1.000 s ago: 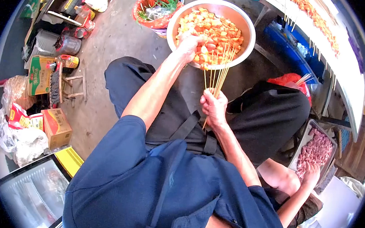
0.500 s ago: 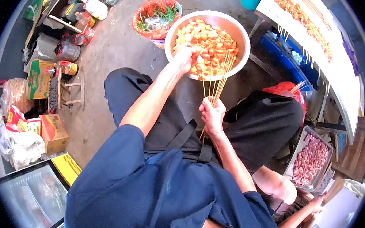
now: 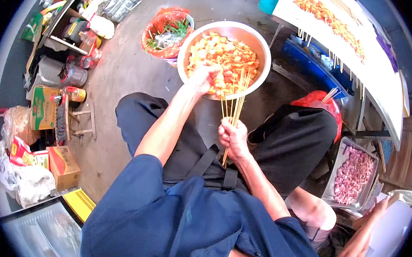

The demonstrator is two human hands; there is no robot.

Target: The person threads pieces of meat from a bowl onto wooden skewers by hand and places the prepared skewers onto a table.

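Note:
A wide metal bowl [image 3: 266,68] in front of my knees holds many orange marinated meat chunks [image 3: 230,54]. Over the bowl's near left part, my left hand [image 3: 203,78] is closed, its fingers pinching a chunk of meat against the tips of the leftmost skewers. My right hand [image 3: 234,136] grips a fanned bundle of thin wooden skewers [image 3: 238,104] between my knees, points toward the bowl. Orange meat shows at the upper end of a left-hand skewer; my fingers partly hide it.
Finished skewers [image 3: 335,25] lie on a white table [image 3: 381,88] at right, sticks overhanging its edge. A red-bagged bucket [image 3: 162,32] with greens stands left of the bowl. A tray of raw meat [image 3: 353,177] sits at right, near another person's arm [image 3: 357,249]. Boxes [image 3: 63,168] line the left.
My left hand and the skewer tips have come closer together, and meat now shows at a skewer's end. The view has shifted slightly. The other person's arm has moved.

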